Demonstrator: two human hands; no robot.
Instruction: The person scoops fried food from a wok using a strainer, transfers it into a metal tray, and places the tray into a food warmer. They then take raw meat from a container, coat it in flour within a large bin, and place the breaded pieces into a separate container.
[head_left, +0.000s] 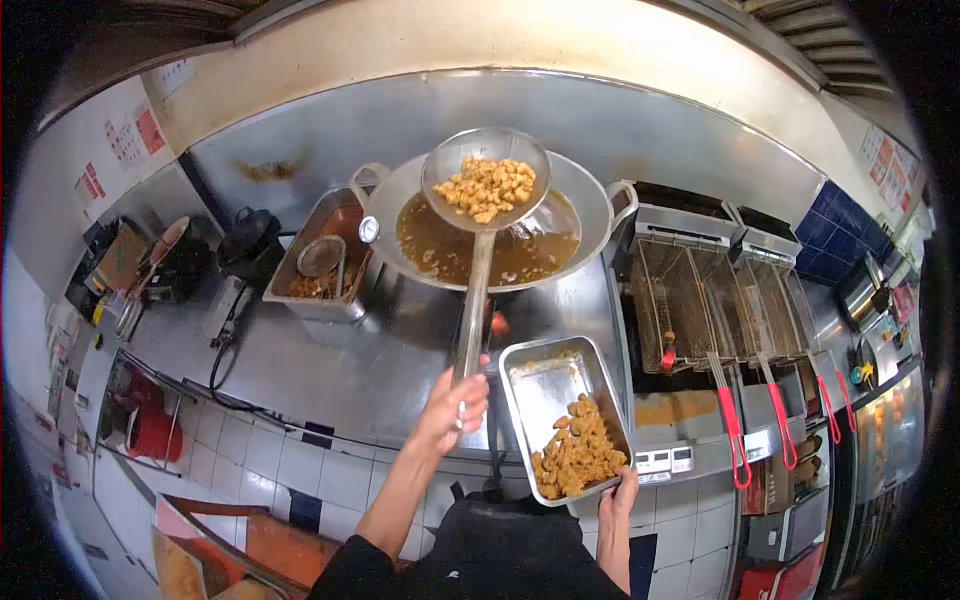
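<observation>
My left hand (451, 408) is closed round the long handle of a wire skimmer (477, 310). Golden fried pieces (487, 188) lie in the skimmer's round bowl, which is over a large two-handled wok (596, 225). Brown oil (430, 250) with small bits floating in it fills the wok's bottom. With my right hand (622, 494) I grip the lower right corner of a steel tray (522, 390), tilted below and to the right of the wok. Brown coated pieces (580, 450) are heaped in its lower part.
Right of the wok, fryer baskets (670, 300) with red handles (735, 440) stick out towards me. A rectangular pan (318, 255) holding a small strainer (321, 257) stands to the left on the steel counter (260, 370). A dial thermometer (369, 229) is at the wok's left rim.
</observation>
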